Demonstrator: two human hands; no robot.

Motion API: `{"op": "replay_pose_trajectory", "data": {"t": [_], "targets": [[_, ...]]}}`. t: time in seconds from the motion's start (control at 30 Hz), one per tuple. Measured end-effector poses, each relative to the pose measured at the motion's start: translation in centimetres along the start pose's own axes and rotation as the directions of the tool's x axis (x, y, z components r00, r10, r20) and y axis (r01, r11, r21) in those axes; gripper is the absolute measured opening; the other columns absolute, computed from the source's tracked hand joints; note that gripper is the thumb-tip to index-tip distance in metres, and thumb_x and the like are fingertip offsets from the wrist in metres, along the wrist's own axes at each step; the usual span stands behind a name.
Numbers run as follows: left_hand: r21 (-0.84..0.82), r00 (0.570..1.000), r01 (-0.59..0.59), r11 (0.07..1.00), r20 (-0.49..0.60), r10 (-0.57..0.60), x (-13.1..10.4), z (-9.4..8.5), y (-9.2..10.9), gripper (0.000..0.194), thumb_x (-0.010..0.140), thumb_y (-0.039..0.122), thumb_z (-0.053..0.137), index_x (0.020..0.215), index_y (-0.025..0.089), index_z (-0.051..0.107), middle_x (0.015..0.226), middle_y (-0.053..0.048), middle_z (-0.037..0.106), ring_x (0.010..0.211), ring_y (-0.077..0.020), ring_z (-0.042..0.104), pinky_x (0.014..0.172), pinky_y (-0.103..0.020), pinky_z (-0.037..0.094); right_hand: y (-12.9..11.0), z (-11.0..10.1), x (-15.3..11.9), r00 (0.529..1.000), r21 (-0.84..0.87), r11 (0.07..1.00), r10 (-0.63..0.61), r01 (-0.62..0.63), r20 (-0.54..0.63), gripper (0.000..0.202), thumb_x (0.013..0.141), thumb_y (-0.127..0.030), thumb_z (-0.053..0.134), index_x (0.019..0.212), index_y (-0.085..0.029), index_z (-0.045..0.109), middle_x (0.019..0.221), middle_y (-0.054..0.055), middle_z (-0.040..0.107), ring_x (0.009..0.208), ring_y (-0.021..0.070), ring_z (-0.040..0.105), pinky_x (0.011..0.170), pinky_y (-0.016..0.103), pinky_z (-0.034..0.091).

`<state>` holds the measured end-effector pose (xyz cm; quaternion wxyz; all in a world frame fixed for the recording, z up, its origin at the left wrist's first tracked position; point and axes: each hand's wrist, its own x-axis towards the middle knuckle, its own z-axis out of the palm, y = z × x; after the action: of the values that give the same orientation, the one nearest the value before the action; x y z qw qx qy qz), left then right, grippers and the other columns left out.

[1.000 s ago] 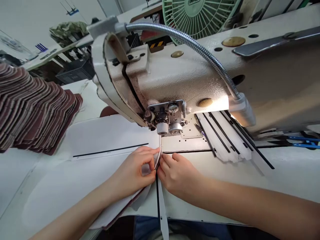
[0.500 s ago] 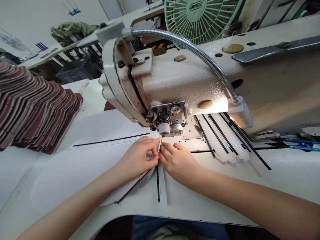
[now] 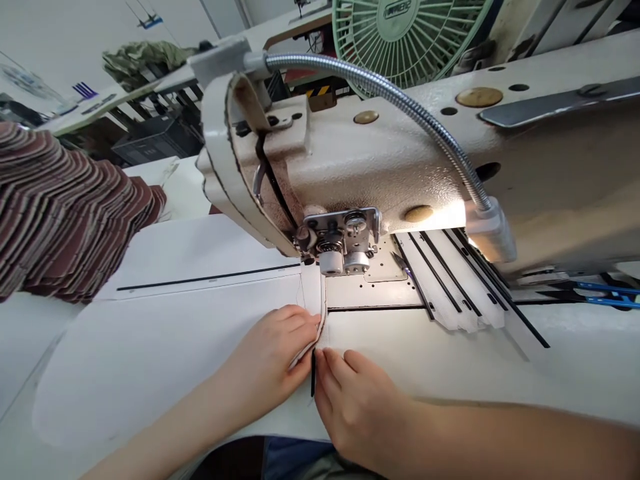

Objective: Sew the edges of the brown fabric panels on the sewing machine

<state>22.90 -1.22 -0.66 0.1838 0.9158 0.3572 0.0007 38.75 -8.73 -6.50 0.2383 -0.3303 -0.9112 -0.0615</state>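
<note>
Under the sewing head of the sewing machine [image 3: 345,160] lies a white fabric panel [image 3: 165,347] with a black line across it. My left hand [image 3: 280,347] rests on the panel, its fingers curled round the layered right edge below the needle area. Close beside it, my right hand [image 3: 355,400] pinches a narrow black-edged strip [image 3: 313,373] against that edge. The fingertips of both hands nearly meet there. Most of the strip is covered by my fingers, and the needle itself is hidden behind the machine's fittings.
Several translucent strips with black edges [image 3: 450,280] lie right of the needle plate, near small snips [image 3: 403,263] and blue-handled scissors [image 3: 595,293]. A stack of maroon fabric pieces [image 3: 65,220] stands at left. A green fan [image 3: 405,40] is behind the machine.
Both hands have moved down toward the table's front edge, along the panel's edge. The panel has slid left, its edge now straighter below the needle area. Less strip shows below my fingers.
</note>
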Motion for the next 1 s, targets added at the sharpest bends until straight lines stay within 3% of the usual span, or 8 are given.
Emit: {"op": "replay_pose_trajectory", "data": {"t": [0.37, 0.57, 0.67, 0.77, 0.83, 0.93, 1.0], "targets": [[0.104, 0.998, 0.012, 0.994, 0.057, -0.018, 3.0, -0.6, -1.7, 0.013, 0.082, 0.011, 0.050, 0.080, 0.017, 0.060, 0.085, -0.006, 0.066, 0.089, -0.0214, 0.060, 0.081, -0.033, 0.049, 3.2, 1.2, 1.2, 0.990, -0.038, 0.998, -0.040, 0.046, 0.138, 0.020, 0.079, -0.002, 0.047, 0.080, -0.011, 0.064, 0.087, 0.017, 0.070, 0.075, 0.0242, 0.060, 0.053, 0.032, 0.039], [0.240, 0.995, 0.028, 0.970, 0.085, -0.050, 4.9, -1.6, -2.1, 0.013, 0.081, 0.011, 0.048, 0.076, 0.018, 0.057, 0.075, -0.004, 0.062, 0.076, -0.0200, 0.058, 0.068, -0.030, 0.044, 5.2, 2.1, 1.7, 0.988, -0.086, 0.996, -0.015, 0.028, 0.157, 0.024, 0.083, 0.001, 0.044, 0.087, -0.012, 0.064, 0.098, 0.015, 0.071, 0.087, 0.0228, 0.063, 0.060, 0.031, 0.046], [0.329, 0.988, -0.010, 0.944, 0.151, -0.042, 4.5, -2.9, -1.9, 0.015, 0.077, 0.009, 0.050, 0.084, 0.018, 0.059, 0.085, -0.005, 0.065, 0.086, -0.0223, 0.059, 0.071, -0.031, 0.043, 5.7, 2.1, 1.8, 0.988, -0.109, 0.994, 0.002, 0.015, 0.152, 0.025, 0.086, 0.000, 0.044, 0.093, -0.011, 0.066, 0.111, 0.016, 0.069, 0.099, 0.0232, 0.062, 0.064, 0.031, 0.049], [0.463, 0.987, -0.058, 0.884, 0.162, -0.020, 2.8, -4.4, -1.6, 0.044, 0.070, 0.003, 0.050, 0.109, 0.022, 0.059, 0.101, -0.006, 0.065, 0.089, -0.0247, 0.059, 0.072, -0.034, 0.042, 5.6, 2.0, 1.6, 0.992, -0.123, 0.992, 0.009, 0.006, 0.123, 0.025, 0.087, -0.003, 0.045, 0.097, -0.008, 0.067, 0.113, 0.016, 0.068, 0.105, 0.0249, 0.061, 0.067, 0.031, 0.050], [0.566, 0.991, -0.025, 0.824, 0.121, -0.053, 1.9, -5.0, -1.5, 0.052, 0.072, 0.001, 0.047, 0.117, 0.025, 0.058, 0.096, -0.006, 0.066, 0.080, -0.0250, 0.059, 0.068, -0.035, 0.040, 5.3, 2.0, 1.5, 0.995, -0.128, 0.992, 0.002, 0.011, 0.101, 0.025, 0.088, -0.005, 0.046, 0.102, -0.005, 0.067, 0.114, 0.018, 0.068, 0.107, 0.0267, 0.061, 0.070, 0.033, 0.051], [0.635, 0.994, 0.009, 0.772, 0.076, -0.074, 1.7, -4.6, -1.7, 0.040, 0.079, 0.001, 0.042, 0.104, 0.022, 0.064, 0.081, -0.006, 0.066, 0.073, -0.0236, 0.060, 0.065, -0.035, 0.038, 4.8, 2.3, 1.2, 0.997, -0.124, 0.992, -0.018, 0.027, 0.075, 0.026, 0.088, -0.007, 0.048, 0.107, -0.001, 0.065, 0.114, 0.021, 0.067, 0.108, 0.0291, 0.061, 0.074, 0.036, 0.051], [0.619, 0.997, -0.005, 0.785, 0.066, -0.046, 2.3, -3.7, -2.1, 0.033, 0.082, 0.003, 0.042, 0.097, 0.020, 0.065, 0.079, -0.006, 0.067, 0.074, -0.0217, 0.061, 0.066, -0.033, 0.039, 4.6, 2.5, 1.1, 0.998, -0.122, 0.992, -0.025, 0.033, 0.065, 0.026, 0.088, -0.006, 0.048, 0.107, -0.001, 0.065, 0.112, 0.022, 0.067, 0.106, 0.0297, 0.061, 0.073, 0.037, 0.051]]}}
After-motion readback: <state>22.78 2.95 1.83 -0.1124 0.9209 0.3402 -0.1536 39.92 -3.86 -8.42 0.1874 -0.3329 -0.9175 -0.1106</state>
